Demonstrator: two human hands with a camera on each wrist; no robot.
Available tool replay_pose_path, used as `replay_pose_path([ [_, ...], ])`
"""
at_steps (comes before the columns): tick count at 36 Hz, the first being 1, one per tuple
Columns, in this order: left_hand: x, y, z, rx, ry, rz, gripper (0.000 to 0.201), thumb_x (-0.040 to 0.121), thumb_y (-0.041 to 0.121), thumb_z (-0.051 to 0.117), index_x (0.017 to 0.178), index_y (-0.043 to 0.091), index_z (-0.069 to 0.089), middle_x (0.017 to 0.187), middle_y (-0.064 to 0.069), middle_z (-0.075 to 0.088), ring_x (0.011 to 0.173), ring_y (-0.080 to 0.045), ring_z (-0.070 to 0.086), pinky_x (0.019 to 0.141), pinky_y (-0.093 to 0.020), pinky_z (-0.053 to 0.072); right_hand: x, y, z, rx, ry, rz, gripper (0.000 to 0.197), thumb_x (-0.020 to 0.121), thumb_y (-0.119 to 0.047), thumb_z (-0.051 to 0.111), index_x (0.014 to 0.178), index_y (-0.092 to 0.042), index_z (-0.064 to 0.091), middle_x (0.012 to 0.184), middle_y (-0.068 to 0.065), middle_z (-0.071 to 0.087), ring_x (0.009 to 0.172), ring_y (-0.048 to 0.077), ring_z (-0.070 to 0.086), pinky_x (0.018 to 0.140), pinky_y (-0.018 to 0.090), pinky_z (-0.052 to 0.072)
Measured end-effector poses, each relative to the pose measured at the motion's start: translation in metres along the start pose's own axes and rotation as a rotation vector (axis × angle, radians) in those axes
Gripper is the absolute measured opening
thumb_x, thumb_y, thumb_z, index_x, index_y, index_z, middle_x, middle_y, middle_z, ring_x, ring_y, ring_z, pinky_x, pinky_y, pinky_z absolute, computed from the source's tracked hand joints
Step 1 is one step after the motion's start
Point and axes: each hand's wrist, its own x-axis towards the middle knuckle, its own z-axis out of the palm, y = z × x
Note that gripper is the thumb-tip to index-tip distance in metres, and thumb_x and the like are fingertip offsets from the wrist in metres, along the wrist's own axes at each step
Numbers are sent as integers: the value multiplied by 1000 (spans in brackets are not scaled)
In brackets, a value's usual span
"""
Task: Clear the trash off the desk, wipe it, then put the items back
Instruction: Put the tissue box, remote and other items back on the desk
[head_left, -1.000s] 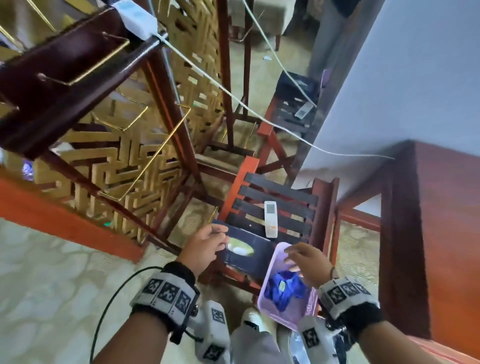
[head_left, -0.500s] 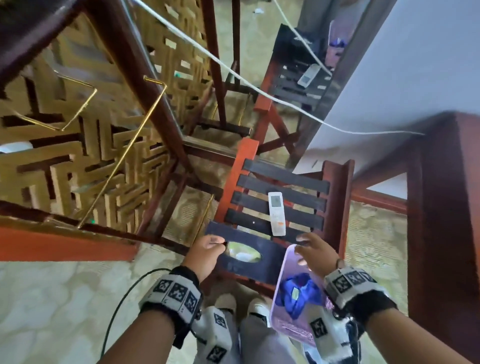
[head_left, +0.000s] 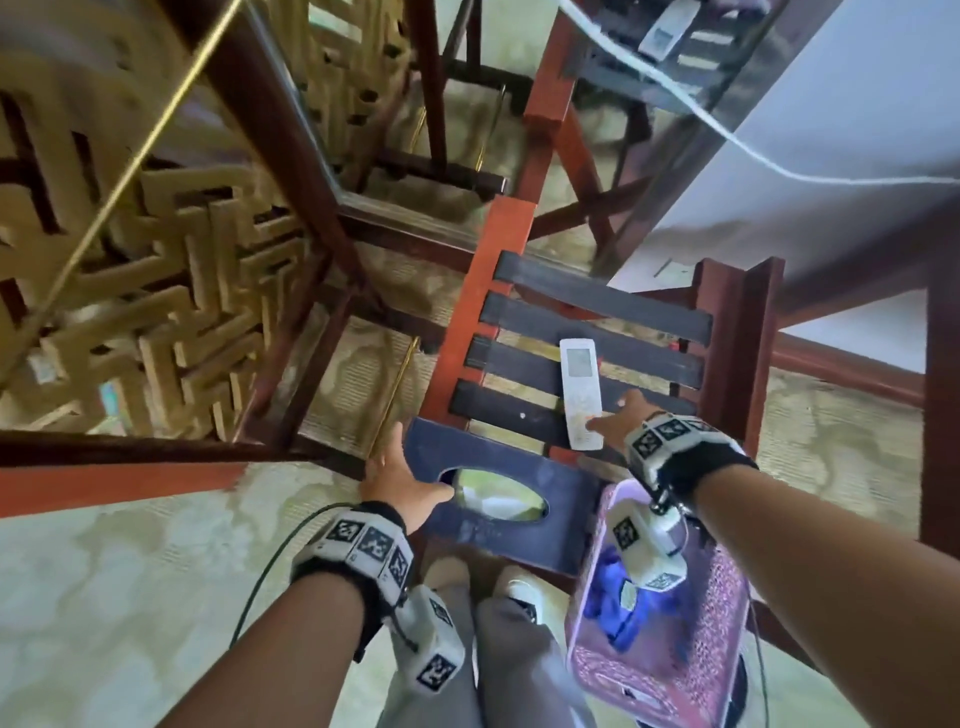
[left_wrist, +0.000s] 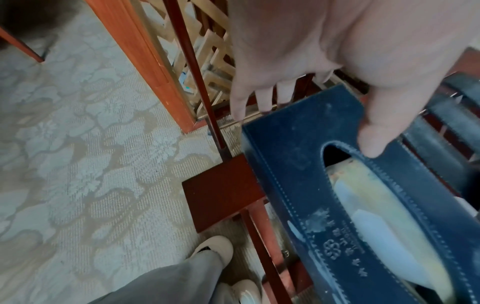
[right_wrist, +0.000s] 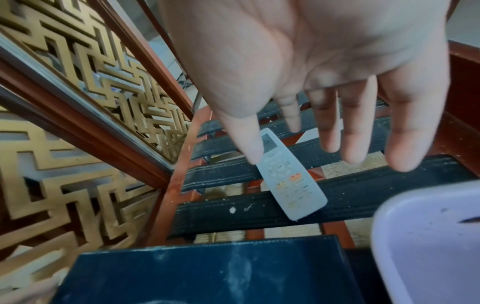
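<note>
My left hand (left_wrist: 324, 51) fills the top of its wrist view, where the picture's edge cuts off the palm, and my thumb covers part of the tissue box (left_wrist: 337, 185) opening; the stamped lettering beside that opening is too blurred to read. My right hand (right_wrist: 311, 61) hides the top of the remote (right_wrist: 288, 179), whose button labels are too small to read. The basket (head_left: 717, 623) is partly behind my right arm and wrist camera, and the blue thing inside it is unclear.
</note>
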Motion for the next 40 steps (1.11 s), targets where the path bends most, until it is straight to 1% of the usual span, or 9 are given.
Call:
replay_pose_path([
  [4,14,-8,17,11,-14,-25,114,69,30,80,152,24,2,153,-11,27,134,-31,38,105,-44,38,31,-1,12,-41,-6,31,77,68,-55,66,127,-16,37,125,16,57,110,35,56,95,49,44],
  [9,31,-11,25,72,9,-75,103,78,31,75,151,20,3,147,-16,33,129,-36,43,102,-45,41,40,-16,22,-61,-24,50,73,74,-49,69,127,-12,34,124,18,56,110,38,56,96,50,44],
  [12,41,-14,25,70,-26,-104,94,83,29,71,150,17,6,147,-18,30,129,-37,42,104,-45,40,52,-25,30,-46,-22,40,75,71,-44,73,126,-13,33,123,17,56,108,38,56,95,49,45],
  [16,47,-15,27,84,-11,-114,84,81,34,72,142,14,18,135,-20,35,119,-39,47,100,-46,41,59,-39,33,17,14,48,95,78,-36,74,147,-9,14,137,20,45,123,37,46,101,46,40],
  [19,49,-14,27,86,-4,-121,81,82,35,72,139,13,19,135,-19,32,117,-38,48,97,-45,42,65,-42,34,17,71,49,102,79,-38,74,149,-9,5,141,21,41,125,38,46,97,46,40],
  [27,50,-15,22,14,-37,-88,83,81,31,73,141,13,18,137,-17,36,118,-35,49,92,-41,42,68,-36,41,53,134,25,81,79,-20,75,137,-9,19,122,22,55,110,39,56,75,40,39],
  [30,51,-14,19,-38,-61,-80,84,78,29,76,139,15,20,134,-13,46,116,-33,53,93,-42,45,66,-36,40,57,146,9,77,80,-18,74,134,-8,21,119,21,56,108,39,56,74,40,39],
  [35,48,-15,15,-45,-60,-72,81,77,27,78,138,16,26,130,-7,54,115,-30,56,87,-37,43,63,-33,35,86,127,-12,69,77,-16,76,125,-9,26,115,19,58,103,38,58,73,41,44],
  [40,48,-13,14,-23,-54,-73,77,74,28,80,132,19,31,128,-7,55,114,-31,56,91,-39,45,54,-25,30,59,109,-61,80,78,-16,75,138,-10,22,124,17,55,112,36,55,75,34,38],
])
